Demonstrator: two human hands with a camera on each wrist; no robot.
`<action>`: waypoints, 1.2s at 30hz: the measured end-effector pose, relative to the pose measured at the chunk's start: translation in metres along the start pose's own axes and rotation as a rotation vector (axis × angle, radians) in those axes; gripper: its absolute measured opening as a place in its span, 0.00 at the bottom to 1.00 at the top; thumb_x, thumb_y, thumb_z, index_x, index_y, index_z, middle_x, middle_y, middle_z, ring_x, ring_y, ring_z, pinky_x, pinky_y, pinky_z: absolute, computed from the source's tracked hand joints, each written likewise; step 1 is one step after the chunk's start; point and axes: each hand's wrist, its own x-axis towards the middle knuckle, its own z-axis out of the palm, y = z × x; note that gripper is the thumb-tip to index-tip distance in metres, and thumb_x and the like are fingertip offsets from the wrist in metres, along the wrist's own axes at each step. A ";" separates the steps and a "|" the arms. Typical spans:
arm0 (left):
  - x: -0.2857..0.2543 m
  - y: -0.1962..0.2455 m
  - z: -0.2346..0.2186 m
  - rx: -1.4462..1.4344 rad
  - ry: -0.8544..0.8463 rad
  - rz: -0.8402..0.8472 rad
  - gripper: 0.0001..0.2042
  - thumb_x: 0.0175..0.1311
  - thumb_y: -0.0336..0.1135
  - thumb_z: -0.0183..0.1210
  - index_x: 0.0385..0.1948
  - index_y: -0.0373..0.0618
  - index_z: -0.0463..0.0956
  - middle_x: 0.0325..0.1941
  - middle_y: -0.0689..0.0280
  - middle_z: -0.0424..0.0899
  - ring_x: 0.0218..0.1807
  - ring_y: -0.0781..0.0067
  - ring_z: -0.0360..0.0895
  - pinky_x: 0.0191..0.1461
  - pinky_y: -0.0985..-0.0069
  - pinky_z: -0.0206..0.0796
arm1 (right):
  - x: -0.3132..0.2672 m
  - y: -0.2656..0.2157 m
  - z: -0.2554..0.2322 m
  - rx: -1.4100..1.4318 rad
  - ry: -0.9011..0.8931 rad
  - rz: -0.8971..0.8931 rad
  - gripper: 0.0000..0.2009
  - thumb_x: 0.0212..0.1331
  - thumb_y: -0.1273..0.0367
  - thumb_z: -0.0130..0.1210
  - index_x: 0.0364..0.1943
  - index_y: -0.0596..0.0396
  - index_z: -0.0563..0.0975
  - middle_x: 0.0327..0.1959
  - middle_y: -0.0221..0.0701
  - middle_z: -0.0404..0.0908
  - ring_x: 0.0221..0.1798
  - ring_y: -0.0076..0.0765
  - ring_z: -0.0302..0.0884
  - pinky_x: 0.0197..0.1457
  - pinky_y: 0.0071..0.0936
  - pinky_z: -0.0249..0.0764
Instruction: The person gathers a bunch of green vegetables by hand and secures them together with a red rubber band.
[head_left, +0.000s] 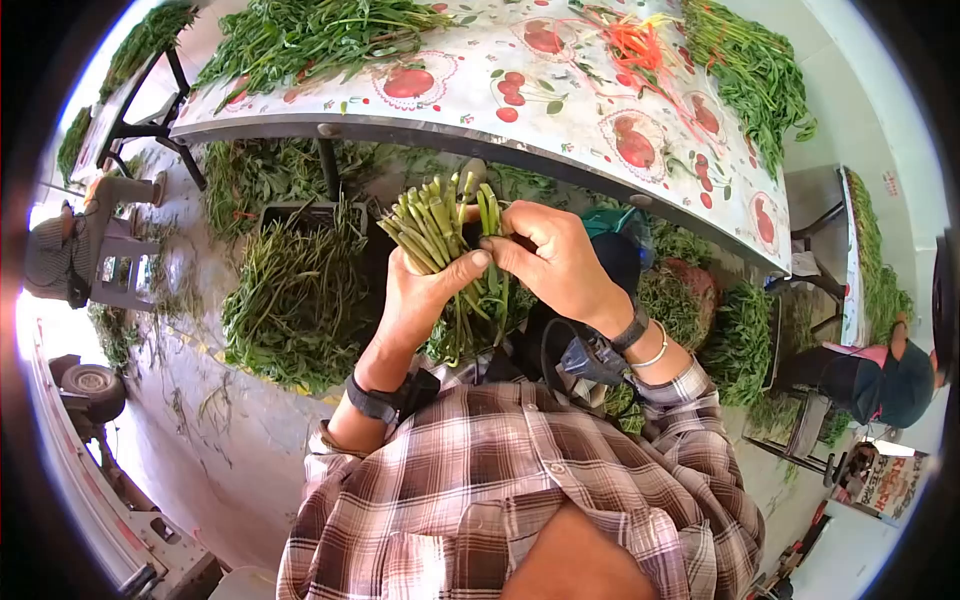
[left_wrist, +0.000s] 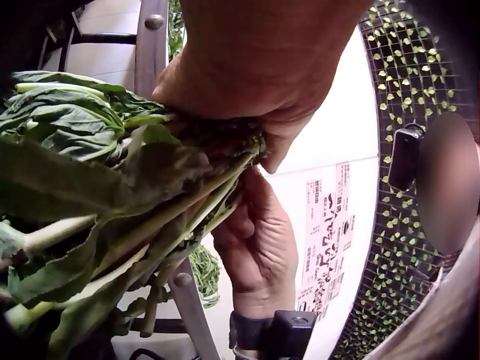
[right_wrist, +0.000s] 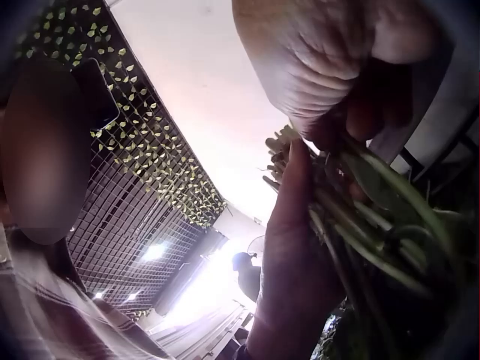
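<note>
A bunch of green leafy stems point(head_left: 430, 225) stands upright before the chest, its cut ends at the top and its leaves hanging below. My left hand point(head_left: 425, 290) grips the bunch around its middle, thumb across the front. With thumb and fingers my right hand point(head_left: 560, 265) pinches a few stems point(head_left: 488, 210) at the bunch's right side. In the left wrist view, broad leaves point(left_wrist: 67, 120) fill the left side, and the right hand point(left_wrist: 259, 240) meets the stems from below. In the right wrist view, stems point(right_wrist: 375, 247) pass between both hands, their lower ends in shadow.
Ahead is a table with a fruit-print cover point(head_left: 450, 95), bearing heaps of greens point(head_left: 310, 45) and red ribbons point(head_left: 640, 45). A dark crate point(head_left: 300, 215) and a large pile of greens point(head_left: 290, 300) are on the floor to the left. Other people sit at left point(head_left: 60, 250) and right point(head_left: 880, 380).
</note>
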 end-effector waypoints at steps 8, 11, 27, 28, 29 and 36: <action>-0.003 0.011 0.007 -0.099 -0.128 -0.082 0.17 0.53 0.29 0.69 0.44 0.37 0.76 0.38 0.69 0.82 0.40 0.82 0.76 0.43 0.80 0.71 | 0.001 -0.015 -0.002 0.308 -0.103 0.288 0.06 0.56 0.73 0.56 0.29 0.64 0.74 0.23 0.41 0.70 0.25 0.44 0.71 0.31 0.33 0.69; 0.000 0.006 0.007 -0.094 -0.134 -0.102 0.16 0.52 0.26 0.68 0.42 0.37 0.77 0.36 0.70 0.82 0.38 0.83 0.76 0.42 0.80 0.71 | 0.004 -0.009 -0.002 0.117 -0.107 0.064 0.06 0.58 0.73 0.54 0.34 0.64 0.75 0.25 0.42 0.72 0.29 0.46 0.75 0.32 0.33 0.71; 0.005 -0.005 -0.017 -0.100 -0.027 -0.057 0.08 0.52 0.27 0.65 0.33 0.41 0.76 0.29 0.73 0.78 0.31 0.84 0.73 0.36 0.82 0.66 | 0.046 -0.025 -0.024 -0.281 -0.049 -0.207 0.07 0.55 0.66 0.59 0.27 0.55 0.78 0.24 0.34 0.73 0.26 0.41 0.74 0.28 0.32 0.69; 0.005 -0.006 -0.018 -0.154 0.008 -0.051 0.08 0.53 0.28 0.66 0.31 0.42 0.75 0.27 0.74 0.77 0.29 0.84 0.72 0.34 0.82 0.65 | 0.058 -0.023 -0.032 -0.222 -0.037 -0.167 0.07 0.55 0.67 0.60 0.27 0.56 0.79 0.23 0.35 0.74 0.27 0.40 0.74 0.31 0.31 0.69; 0.005 -0.007 -0.021 -0.163 0.010 -0.041 0.08 0.53 0.28 0.66 0.31 0.42 0.75 0.27 0.74 0.77 0.29 0.84 0.72 0.34 0.82 0.65 | 0.071 -0.021 -0.039 -0.246 -0.038 -0.142 0.07 0.55 0.68 0.59 0.28 0.58 0.79 0.23 0.34 0.74 0.28 0.36 0.74 0.32 0.31 0.69; 0.007 -0.012 -0.048 -0.272 0.056 -0.070 0.10 0.51 0.30 0.69 0.30 0.42 0.75 0.25 0.73 0.77 0.28 0.82 0.73 0.32 0.81 0.66 | 0.183 0.007 -0.066 -0.132 -0.003 0.092 0.10 0.59 0.66 0.58 0.29 0.61 0.80 0.21 0.27 0.77 0.21 0.19 0.72 0.25 0.22 0.67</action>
